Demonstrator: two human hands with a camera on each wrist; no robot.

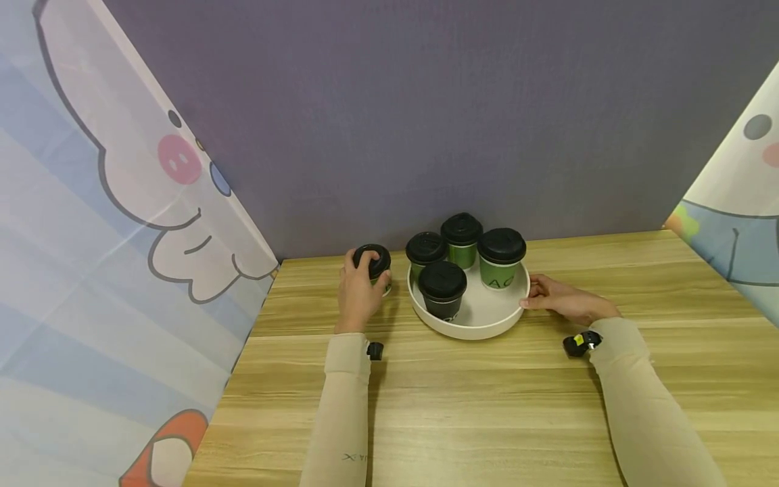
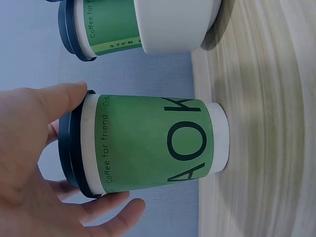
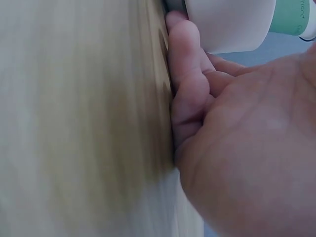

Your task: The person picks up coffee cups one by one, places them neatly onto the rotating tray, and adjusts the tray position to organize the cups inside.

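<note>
My left hand [image 1: 358, 297] grips a green paper coffee cup [image 2: 148, 143] by its black lid, fingers and thumb spread around the rim. The cup stands upright, its white base at the wooden surface, left of a round white tray [image 1: 465, 332]. My right hand [image 1: 566, 302] holds the tray's right side, thumb at the rim; in the right wrist view its fingers curl low against the tray's outer wall, and some fingertips are hidden. Inside the tray stand several lidded cups: a black cup [image 1: 442, 308] in front, and green cups, including one at the right [image 1: 499, 270].
A grey wall panel [image 1: 426, 122] rises right behind the cups and tray. The wooden tabletop [image 1: 475, 406] extends in front and to both sides. Cartoon-printed curtains hang at the left [image 1: 91, 284] and right [image 1: 748, 230].
</note>
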